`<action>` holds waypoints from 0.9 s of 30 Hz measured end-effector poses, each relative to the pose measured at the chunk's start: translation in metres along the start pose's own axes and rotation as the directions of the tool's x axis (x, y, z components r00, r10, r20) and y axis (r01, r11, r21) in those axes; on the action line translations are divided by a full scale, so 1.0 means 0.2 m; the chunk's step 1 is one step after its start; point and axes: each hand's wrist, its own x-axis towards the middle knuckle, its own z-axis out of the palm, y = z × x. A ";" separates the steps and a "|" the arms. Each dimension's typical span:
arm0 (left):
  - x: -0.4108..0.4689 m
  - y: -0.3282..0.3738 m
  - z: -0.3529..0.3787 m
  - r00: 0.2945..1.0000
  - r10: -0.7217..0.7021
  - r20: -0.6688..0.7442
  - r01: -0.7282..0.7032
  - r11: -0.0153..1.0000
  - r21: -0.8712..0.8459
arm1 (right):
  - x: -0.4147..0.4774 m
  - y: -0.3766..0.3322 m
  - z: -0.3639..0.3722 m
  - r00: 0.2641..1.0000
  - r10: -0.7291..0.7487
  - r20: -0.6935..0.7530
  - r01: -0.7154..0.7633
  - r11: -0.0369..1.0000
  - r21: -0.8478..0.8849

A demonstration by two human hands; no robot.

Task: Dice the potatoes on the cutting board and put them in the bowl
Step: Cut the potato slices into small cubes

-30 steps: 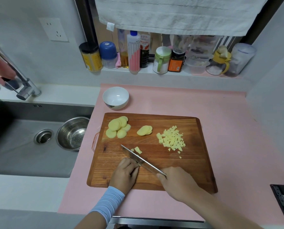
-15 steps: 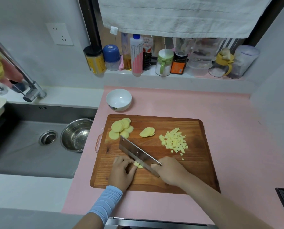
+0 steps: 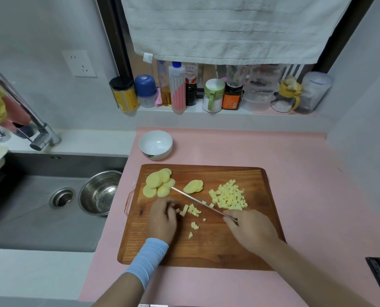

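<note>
Gripping the knife (image 3: 197,202) in the right hand (image 3: 251,231), blade across the cutting board (image 3: 206,251), blurred left hand (image 3: 162,220) beside loose potato cubes (image 3: 190,210), its grip unclear, potato slices (image 3: 158,185) and diced pile (image 3: 228,196) behind, bowl (image 3: 155,145) beyond the board.

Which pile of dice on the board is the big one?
The heap right of the knife; the scattered dice by the left hand are only a few.
</note>
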 end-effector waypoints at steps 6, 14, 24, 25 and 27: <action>0.16 0.18 -0.20 0.945 0.115 0.305 -0.121 0.993 0.000 | 0.00 0.13 -0.02 0.970 -0.240 -0.038 0.212 0.914 -0.347; 0.22 0.35 0.06 0.579 -0.113 0.807 -0.108 0.971 0.214 | 0.00 0.12 0.00 0.936 -0.349 -0.045 0.300 0.857 -0.419; 0.22 0.39 0.03 0.859 -0.008 0.512 0.004 1.000 0.008 | -0.03 0.09 -0.05 0.979 -0.201 -0.007 0.197 0.964 -0.176; 0.24 0.38 -0.01 0.941 -0.020 0.339 0.040 0.998 -0.052 | -0.03 0.09 -0.05 0.992 -0.120 0.044 0.123 0.988 -0.090; 0.26 0.33 -0.08 1.000 -0.001 -0.003 0.000 0.997 -0.080 | -0.03 0.09 -0.05 0.989 0.021 0.149 -0.026 0.999 0.033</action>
